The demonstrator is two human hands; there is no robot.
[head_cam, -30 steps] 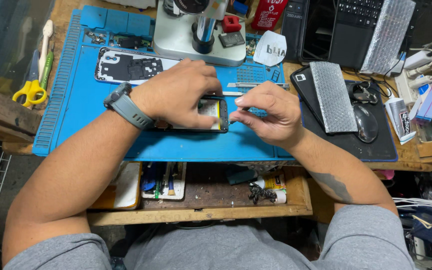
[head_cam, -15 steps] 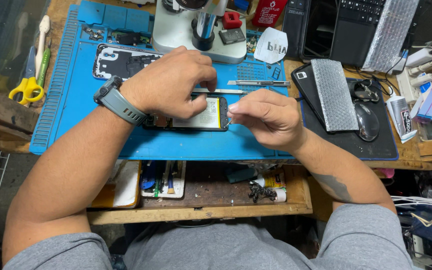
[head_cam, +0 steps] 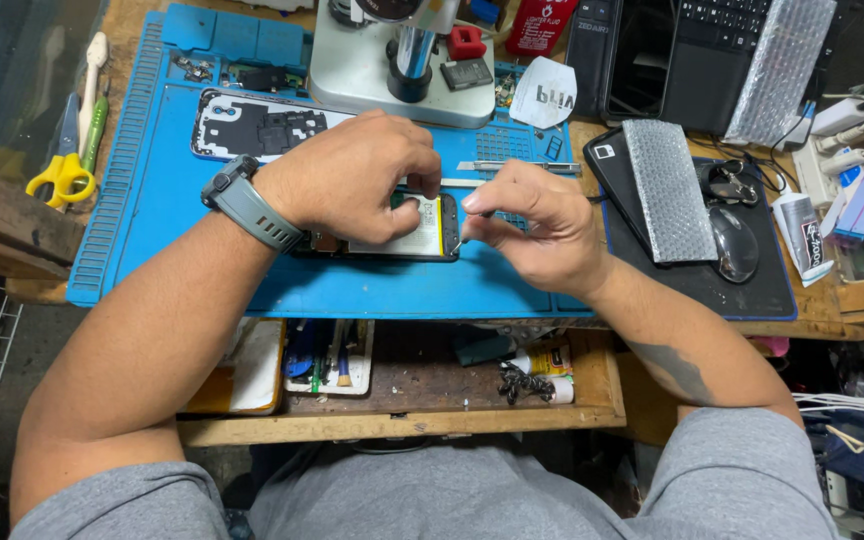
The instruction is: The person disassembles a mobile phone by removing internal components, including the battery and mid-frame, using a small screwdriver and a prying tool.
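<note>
On the ribbed blue rubber work mat [head_cam: 152, 240] lies an opened black smartphone [head_cam: 422, 232], its back off, showing a pale, smooth rectangular battery framed in glossy black. The left hand [head_cam: 352, 180], with a grey rubber wristwatch [head_cam: 242, 205] on its wrist, presses down on the phone with curled fingers. The right hand [head_cam: 532, 225] pinches a thin metal tool [head_cam: 464, 240], its tip touching the phone's right end. Behind stands a grey metal microscope base [head_cam: 392, 85]. A bubble-wrapped flat slab [head_cam: 667, 190] rests on the black mouse pad [head_cam: 772, 290].

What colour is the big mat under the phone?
Blue. The mat shows best in the head view, under the opened phone.
</note>
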